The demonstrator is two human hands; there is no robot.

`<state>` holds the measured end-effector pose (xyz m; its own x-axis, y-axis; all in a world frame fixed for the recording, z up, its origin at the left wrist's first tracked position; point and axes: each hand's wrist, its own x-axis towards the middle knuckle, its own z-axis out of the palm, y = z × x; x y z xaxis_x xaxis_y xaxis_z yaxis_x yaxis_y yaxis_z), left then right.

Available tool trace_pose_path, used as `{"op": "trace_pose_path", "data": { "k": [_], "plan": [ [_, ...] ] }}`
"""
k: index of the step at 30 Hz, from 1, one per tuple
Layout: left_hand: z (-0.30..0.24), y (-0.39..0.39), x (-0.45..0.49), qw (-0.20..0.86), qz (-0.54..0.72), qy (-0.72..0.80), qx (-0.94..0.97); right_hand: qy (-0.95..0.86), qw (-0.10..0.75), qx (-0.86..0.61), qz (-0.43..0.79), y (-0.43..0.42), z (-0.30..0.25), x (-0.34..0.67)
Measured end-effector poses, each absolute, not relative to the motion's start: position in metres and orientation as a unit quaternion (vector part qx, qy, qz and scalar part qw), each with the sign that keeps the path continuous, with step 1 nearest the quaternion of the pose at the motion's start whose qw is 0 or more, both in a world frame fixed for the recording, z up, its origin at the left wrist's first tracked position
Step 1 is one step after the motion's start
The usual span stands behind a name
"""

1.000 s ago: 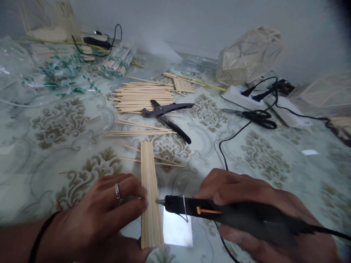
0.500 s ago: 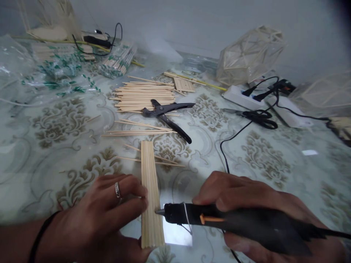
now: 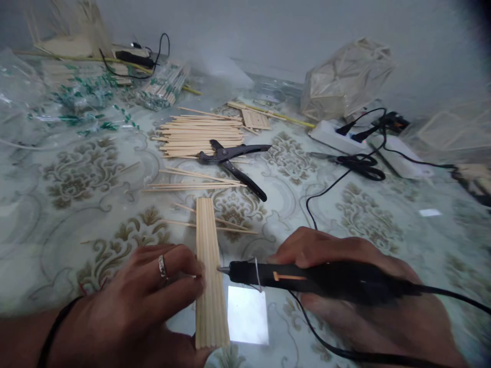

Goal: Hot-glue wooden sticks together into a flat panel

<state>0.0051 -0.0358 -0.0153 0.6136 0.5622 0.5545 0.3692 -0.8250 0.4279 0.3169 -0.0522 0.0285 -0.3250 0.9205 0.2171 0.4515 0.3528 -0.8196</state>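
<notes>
In the head view my left hand (image 3: pixel 153 291) grips a flat panel of wooden sticks (image 3: pixel 209 286) laid side by side, fingers on its left edge and the thumb under its near end. My right hand (image 3: pixel 345 276) is wrapped round a black hot glue gun (image 3: pixel 261 273) with an orange trigger and a wire stand. Its metal nozzle touches, or nearly touches, the panel's right edge about halfway along. Beyond the panel's far end lie a few loose sticks (image 3: pixel 203 185) and black-handled pliers (image 3: pixel 230 153).
A pile of sticks (image 3: pixel 203 135) lies behind the pliers. Bagged sticks (image 3: pixel 164 84) are at the back left. To the right are scissors (image 3: pixel 360 162), a white power strip (image 3: pixel 337 135) with plugs, and a wrapped geometric frame (image 3: pixel 349 76). A black cable (image 3: pixel 330 347) trails near my right hand.
My right hand has moved the glue gun away from me, so its nozzle sits farther up the panel's right edge. My left hand and the panel have barely moved.
</notes>
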Motion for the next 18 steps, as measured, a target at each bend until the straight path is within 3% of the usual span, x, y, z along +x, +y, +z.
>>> {"op": "trace_pose_path", "data": {
  "k": [8, 18],
  "plan": [
    [-0.0111, -0.0324, 0.0056, 0.135, 0.341, 0.254, 0.895, -0.688, 0.388, -0.437, 0.432, -0.0585, 0.0296, 0.3108],
    [-0.0097, -0.0341, 0.0058, 0.146, 0.332, 0.229, 0.903, -0.717, 0.363, -0.421, 0.42, -0.0535, 0.0301, 0.3133]
  ]
}}
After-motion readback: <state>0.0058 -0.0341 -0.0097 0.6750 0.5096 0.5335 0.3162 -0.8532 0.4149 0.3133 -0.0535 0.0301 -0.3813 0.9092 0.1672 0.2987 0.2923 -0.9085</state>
